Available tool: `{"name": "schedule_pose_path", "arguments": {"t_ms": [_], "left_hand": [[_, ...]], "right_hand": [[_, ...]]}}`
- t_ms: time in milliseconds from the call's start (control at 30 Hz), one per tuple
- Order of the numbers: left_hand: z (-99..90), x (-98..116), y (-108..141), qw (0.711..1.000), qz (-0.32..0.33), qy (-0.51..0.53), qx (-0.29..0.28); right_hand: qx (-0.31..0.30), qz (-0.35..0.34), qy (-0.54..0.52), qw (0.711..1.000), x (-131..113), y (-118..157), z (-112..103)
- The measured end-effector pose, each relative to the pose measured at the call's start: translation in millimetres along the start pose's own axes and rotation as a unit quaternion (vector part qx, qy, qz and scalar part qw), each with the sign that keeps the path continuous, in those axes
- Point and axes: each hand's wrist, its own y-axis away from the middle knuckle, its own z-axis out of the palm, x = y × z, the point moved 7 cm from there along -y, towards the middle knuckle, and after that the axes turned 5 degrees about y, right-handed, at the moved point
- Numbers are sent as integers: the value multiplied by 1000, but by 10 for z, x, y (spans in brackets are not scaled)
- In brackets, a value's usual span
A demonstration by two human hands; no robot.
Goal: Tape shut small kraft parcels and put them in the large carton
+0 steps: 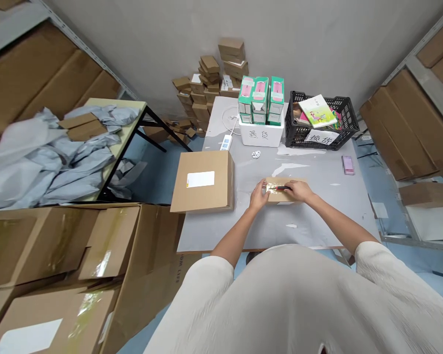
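Note:
A small brown cardboard box [288, 197], sealed with shiny tape [271, 186], lies on the grey table in front of me. My left hand [259, 195] grips its left end, with the fingers at the far corner. In my right hand [297, 191] is a thin red and black box cutter [281, 188], held over the taped top and pointing left. Whether its blade touches the tape is too small to tell. To the left sits a larger closed carton [203, 182] with a white label on its top.
Behind stand a white bin [261, 134] of green and pink boxes and a black crate [295, 137] with booklets. A pink-purple packet [348, 165] lies at the table's right. Left are a big carton of parcels [147, 255] and a side table with grey mailer bags [84, 162].

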Motion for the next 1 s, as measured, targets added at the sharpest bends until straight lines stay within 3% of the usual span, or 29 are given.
{"name": "schedule_pose_path", "arguments": {"t_ms": [1000], "left_hand": [[-34,107,10,999,11,-24,-35]], "right_hand": [[-47,-12,45,998,-79,-241,-190]]}}
